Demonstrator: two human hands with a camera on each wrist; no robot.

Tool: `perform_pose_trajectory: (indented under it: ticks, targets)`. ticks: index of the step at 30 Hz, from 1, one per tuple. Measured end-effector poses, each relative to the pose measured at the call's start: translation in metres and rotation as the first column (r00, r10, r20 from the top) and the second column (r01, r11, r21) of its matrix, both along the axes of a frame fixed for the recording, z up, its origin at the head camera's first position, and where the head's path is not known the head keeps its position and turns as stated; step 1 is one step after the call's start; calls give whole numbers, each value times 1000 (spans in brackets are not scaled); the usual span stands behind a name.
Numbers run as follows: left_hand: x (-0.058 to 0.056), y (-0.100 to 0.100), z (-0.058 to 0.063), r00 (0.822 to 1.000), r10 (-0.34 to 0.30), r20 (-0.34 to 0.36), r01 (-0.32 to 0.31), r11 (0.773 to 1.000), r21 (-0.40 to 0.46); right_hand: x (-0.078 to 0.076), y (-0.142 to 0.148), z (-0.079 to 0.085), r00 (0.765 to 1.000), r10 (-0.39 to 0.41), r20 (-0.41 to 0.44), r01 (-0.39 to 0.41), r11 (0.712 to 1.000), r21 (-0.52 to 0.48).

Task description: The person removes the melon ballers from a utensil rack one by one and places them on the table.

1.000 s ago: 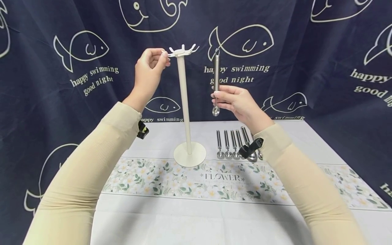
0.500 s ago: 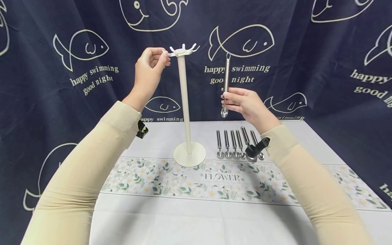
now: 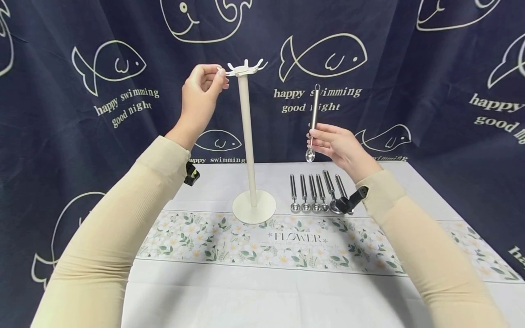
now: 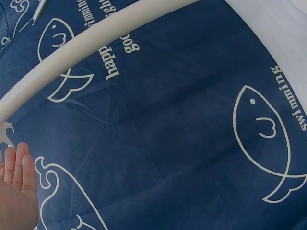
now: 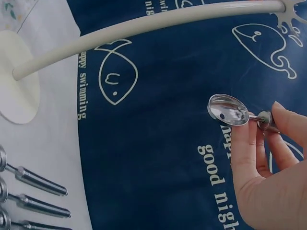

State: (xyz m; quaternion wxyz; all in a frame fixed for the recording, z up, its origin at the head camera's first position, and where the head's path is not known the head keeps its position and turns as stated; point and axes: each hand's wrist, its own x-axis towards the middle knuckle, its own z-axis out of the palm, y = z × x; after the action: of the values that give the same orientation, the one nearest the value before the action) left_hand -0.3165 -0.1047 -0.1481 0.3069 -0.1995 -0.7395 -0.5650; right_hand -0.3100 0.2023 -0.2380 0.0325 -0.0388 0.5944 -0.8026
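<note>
A tall cream stand (image 3: 247, 136) has a round base and a crown of upturned hooks (image 3: 244, 69). My left hand (image 3: 200, 96) pinches one hook at the crown's left side; in the left wrist view its fingertips are partly cut off by the frame edge. To the right of the pole, my right hand (image 3: 342, 145) holds a steel melon baller (image 3: 315, 109) upright in the air, loop end up and scoop down. In the right wrist view the oval scoop (image 5: 229, 108) shows a small dark hole, and thumb and fingers grip near the handle's lower end.
Several steel scoops (image 3: 303, 187) lie in a row on the white table, right of the stand's base (image 3: 254, 214). A flowered runner (image 3: 246, 246) crosses the table. Behind hangs a dark blue curtain (image 3: 238, 109) with fish drawings.
My right hand has moved to the right and slightly down with the melon baller, away from the stand. My left hand has stayed on the hook.
</note>
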Motion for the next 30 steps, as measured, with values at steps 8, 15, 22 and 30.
perform_pose_trajectory:
  ticks: [8, 15, 22, 30]
  targets:
    - [18, 4, 5, 1000, 0, 6, 0, 1000, -2, 1, 11, -6, 999, -28, 18, 28, 1000, 0]
    - [2, -2, 1, 1000, 4, 10, -4, 1000, -15, 0, 22, -10, 999, -32, 35, 32, 999, -2]
    - [-2, -4, 1, 1000, 20, 2, -20, 999, -51, 1, 33, -15, 997, -24, 67, 32, 994, -109]
    - [0, -1, 1, 1000, 12, 13, -12, 999, -30, -3, 45, -26, 992, -34, 119, 42, 997, -63]
